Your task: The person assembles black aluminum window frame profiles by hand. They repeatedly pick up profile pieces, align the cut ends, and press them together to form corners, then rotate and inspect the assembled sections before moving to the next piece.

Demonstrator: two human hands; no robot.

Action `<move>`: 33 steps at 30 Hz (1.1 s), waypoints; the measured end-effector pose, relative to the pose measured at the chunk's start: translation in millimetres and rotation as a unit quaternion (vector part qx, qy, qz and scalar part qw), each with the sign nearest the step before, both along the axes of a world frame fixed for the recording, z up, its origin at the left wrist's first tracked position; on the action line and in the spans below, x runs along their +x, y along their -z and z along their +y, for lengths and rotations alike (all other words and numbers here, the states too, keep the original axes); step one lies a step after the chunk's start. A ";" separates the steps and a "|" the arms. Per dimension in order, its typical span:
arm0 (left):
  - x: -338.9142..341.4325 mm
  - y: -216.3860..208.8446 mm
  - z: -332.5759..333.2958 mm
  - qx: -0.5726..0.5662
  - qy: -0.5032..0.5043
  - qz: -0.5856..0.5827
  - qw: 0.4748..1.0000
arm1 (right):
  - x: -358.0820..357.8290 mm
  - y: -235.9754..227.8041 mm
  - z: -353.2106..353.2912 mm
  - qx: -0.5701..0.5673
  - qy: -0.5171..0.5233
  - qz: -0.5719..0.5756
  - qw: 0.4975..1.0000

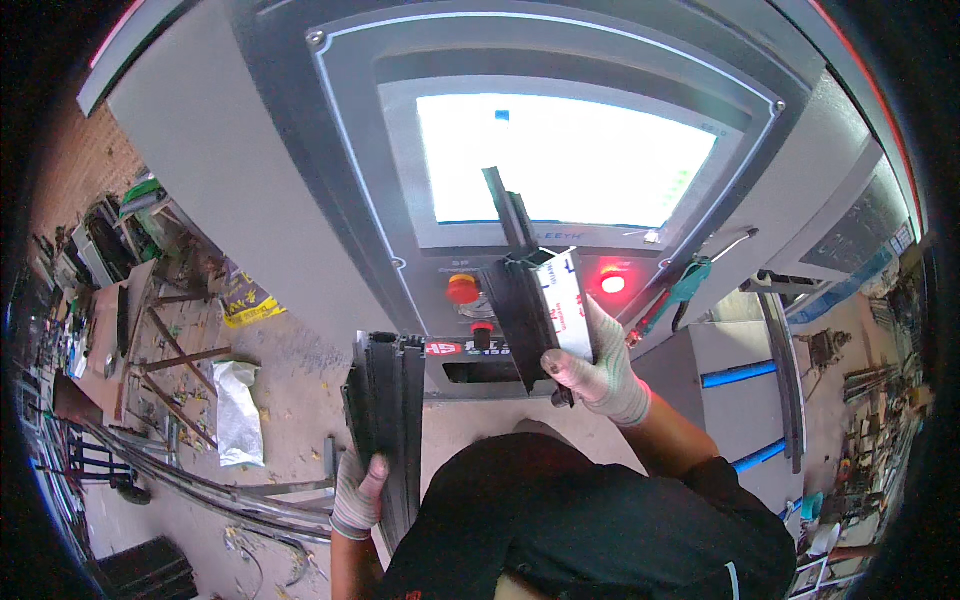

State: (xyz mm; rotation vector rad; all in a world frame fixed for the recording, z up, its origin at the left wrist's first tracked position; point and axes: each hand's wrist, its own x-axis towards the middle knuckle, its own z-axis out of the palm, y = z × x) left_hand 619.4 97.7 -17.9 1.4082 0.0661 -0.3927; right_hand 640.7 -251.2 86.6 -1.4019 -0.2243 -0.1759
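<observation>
My left hand (360, 495), in a pale glove with the thumb bare at its tip, is closed around the lower part of a dark profile bundle (385, 400) held upright beside my body. In my right hand (608, 378), also gloved, is a shorter dark profile piece (515, 310) with a white label (568, 300) on its side. That piece is tilted, and its narrow upper end overlaps the lower edge of a bright screen (570, 160). The fingers behind both pieces are partly hidden.
Below the screen are an orange-red knob (462, 289), a small red button (482, 332) and a glowing red button (613, 283). A green-handled tool (690, 280) hangs at the panel's right. Long strips (270, 508) and a silvery sack (238, 415) lie on the left floor.
</observation>
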 end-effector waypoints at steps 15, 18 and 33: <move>-1.7 8.6 9.0 0.003 0.004 -0.010 1.000 | -13.3 17.6 0.1 -0.025 -0.027 0.033 0.999; -6.6 1.4 3.4 0.045 0.011 -0.061 0.997 | -23.4 44.8 -11.2 -0.067 -0.019 0.063 0.996; -50.2 -28.7 16.3 0.163 -0.041 -0.144 0.975 | 55.9 202.1 -80.6 -0.243 0.060 -0.008 0.968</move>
